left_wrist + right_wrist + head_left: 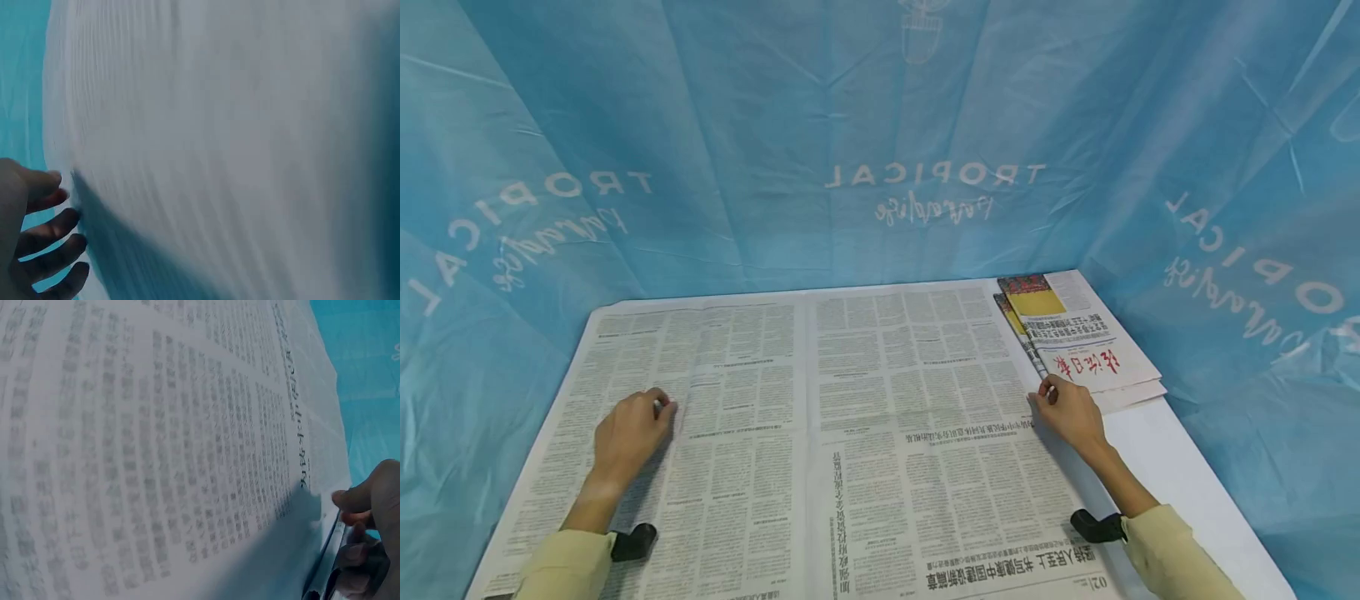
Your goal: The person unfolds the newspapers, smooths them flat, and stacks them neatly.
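Observation:
A large newspaper [745, 467] lies spread over the white table. My left hand [632, 433] is over its left half, fingers bent. The left wrist view is blurred; there the left hand [47, 231] shows thumb and index finger close together, the others loosely curved, with nothing visible between them. At the newspaper's right edge, my right hand [1071, 412] pinches the margin between thumb and curled index finger. In the right wrist view, the thumb [353, 497] overlaps the edge of the printed sheet [187, 444], with the other fingers curled beyond it.
Folded newspapers [1090, 342] with red and yellow print are stacked at the table's back right corner, just beyond my right hand. A strip of white table [1180, 500] shows along the right side. Blue printed curtains [880, 108] surround the table.

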`<action>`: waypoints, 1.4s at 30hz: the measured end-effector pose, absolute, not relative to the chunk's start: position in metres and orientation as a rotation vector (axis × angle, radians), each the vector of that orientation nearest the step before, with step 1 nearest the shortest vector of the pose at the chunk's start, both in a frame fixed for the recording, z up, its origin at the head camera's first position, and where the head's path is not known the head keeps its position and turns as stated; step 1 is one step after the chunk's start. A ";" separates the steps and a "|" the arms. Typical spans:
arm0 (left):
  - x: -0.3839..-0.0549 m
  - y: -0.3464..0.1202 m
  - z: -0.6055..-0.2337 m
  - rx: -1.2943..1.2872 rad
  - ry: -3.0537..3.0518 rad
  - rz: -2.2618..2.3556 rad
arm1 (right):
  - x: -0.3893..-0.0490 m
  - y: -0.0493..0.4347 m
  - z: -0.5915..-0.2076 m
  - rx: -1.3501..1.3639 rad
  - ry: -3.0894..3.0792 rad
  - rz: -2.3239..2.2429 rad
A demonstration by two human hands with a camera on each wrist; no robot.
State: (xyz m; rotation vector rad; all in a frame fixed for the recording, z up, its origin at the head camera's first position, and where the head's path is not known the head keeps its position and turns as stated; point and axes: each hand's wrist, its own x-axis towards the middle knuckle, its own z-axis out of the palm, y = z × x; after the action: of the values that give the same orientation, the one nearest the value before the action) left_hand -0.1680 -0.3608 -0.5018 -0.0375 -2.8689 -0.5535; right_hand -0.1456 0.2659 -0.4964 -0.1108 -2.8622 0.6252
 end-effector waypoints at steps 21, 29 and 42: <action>-0.191 -0.193 -0.506 -0.670 -2.880 -1.031 | -0.157 0.317 -0.492 -0.284 -3.082 0.307; -0.194 -0.150 -0.506 -0.735 -2.884 -1.056 | -0.164 0.322 -0.493 -0.160 -3.193 0.240; -0.217 -0.104 -0.511 -0.930 -2.761 -1.364 | -0.162 0.306 -0.493 0.026 -3.104 0.033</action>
State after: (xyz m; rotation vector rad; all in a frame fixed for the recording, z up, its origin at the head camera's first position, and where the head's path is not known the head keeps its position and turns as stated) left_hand -0.2172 -0.1038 -0.5111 -0.9297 -2.7608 -1.3635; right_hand -0.1624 0.3059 -0.4927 0.0261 -3.1036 0.0330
